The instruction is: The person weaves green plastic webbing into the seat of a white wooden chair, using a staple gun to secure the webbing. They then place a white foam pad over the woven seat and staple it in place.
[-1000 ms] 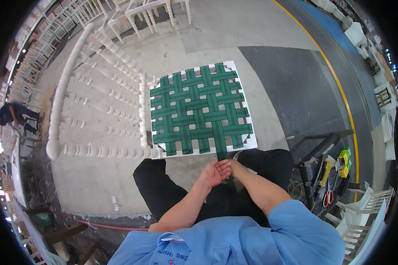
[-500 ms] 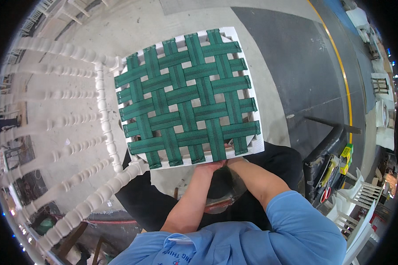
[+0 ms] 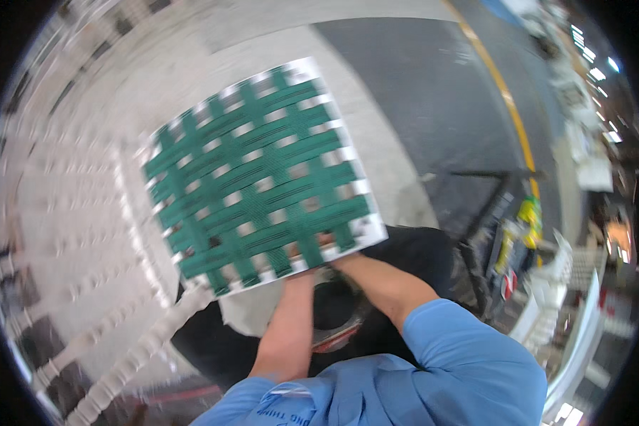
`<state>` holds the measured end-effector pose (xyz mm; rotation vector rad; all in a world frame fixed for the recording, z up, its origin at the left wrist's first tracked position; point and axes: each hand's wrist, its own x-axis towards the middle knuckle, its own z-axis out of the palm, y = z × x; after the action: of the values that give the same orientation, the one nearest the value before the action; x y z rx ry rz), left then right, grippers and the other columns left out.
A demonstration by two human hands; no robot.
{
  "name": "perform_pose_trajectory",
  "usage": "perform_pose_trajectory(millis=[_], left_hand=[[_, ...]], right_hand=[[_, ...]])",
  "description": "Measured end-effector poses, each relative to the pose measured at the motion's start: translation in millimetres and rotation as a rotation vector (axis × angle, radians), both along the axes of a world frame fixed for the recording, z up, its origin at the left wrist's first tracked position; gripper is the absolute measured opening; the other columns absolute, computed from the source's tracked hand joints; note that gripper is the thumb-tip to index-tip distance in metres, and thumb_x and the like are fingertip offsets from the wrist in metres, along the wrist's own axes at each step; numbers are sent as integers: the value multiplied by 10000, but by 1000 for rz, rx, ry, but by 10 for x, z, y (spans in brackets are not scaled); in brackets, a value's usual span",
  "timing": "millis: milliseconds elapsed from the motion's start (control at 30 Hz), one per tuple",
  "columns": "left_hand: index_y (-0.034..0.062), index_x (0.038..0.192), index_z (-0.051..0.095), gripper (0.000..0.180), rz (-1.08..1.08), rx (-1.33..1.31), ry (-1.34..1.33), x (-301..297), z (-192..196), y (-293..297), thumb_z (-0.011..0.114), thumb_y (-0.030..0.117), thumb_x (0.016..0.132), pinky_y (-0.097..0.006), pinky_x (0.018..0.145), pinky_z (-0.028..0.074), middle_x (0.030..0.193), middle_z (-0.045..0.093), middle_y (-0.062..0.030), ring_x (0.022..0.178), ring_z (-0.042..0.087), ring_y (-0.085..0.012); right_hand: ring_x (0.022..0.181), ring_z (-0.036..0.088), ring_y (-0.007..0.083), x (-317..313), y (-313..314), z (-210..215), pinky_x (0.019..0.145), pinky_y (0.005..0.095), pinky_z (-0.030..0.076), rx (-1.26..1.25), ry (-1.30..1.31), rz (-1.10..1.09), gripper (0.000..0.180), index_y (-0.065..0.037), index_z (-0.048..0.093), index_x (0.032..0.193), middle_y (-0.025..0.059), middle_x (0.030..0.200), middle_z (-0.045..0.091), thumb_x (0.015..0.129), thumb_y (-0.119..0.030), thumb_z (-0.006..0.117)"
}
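Note:
A white chair frame with turned spindles (image 3: pixel 96 291) lies in front of me, its back toward the left. Green woven webbing (image 3: pixel 255 181) crosses its square seat (image 3: pixel 371 226) in a basket pattern, with the strap ends folded at the rim. Both my forearms reach beneath the near edge of the seat. My left hand (image 3: pixel 300 275) goes under it, and its fingers are hidden. Beside it, my right hand (image 3: pixel 346 260) also disappears below the rim. Bits of skin show through the webbing gaps near that edge, too blurred to tell what the fingers do.
At the right, a dark stand (image 3: pixel 476 273) holds tools, among them something with red handles (image 3: pixel 508 285), and a yellow-green package (image 3: pixel 529 213). White chair parts (image 3: pixel 547 298) stand beyond it. A yellow line (image 3: pixel 508 92) runs along the floor.
The view has shifted and blurred. The chair appears farther left and turned slightly anticlockwise. Both hands have gone deeper under the seat's near edge.

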<state>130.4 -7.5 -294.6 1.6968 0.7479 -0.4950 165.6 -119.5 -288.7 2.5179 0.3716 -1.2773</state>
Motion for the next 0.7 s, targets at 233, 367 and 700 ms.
perform_pose_trajectory(millis=[233, 367, 700], left_hand=[[91, 1126, 694, 391, -722, 610, -19, 128, 187, -16, 505, 397, 973, -537, 1126, 471, 1184, 730, -174, 1225, 667, -369], [93, 1100, 687, 410, -890, 661, 21, 135, 359, 3, 506, 444, 990, -503, 1040, 546, 1068, 735, -137, 1083, 722, -325], [86, 1083, 685, 402, -505, 653, 1, 139, 262, -63, 522, 443, 994, -489, 977, 553, 1031, 729, -138, 1023, 716, -320]], right_hand=[[845, 758, 235, -147, -1266, 2065, 817, 348, 609, 1199, 62, -454, 246, -22, 738, 1170, 132, 976, 775, 1039, -223, 686], [838, 736, 173, 0, -2885, 2782, 777, 340, 591, 860, -709, -678, 227, -25, 747, 1165, 92, 966, 765, 1030, -197, 688], [875, 731, 264, 538, -4968, 2172, 795, 422, 558, 127, -746, -1119, 436, 26, 770, 1103, 125, 978, 771, 755, -222, 853]])
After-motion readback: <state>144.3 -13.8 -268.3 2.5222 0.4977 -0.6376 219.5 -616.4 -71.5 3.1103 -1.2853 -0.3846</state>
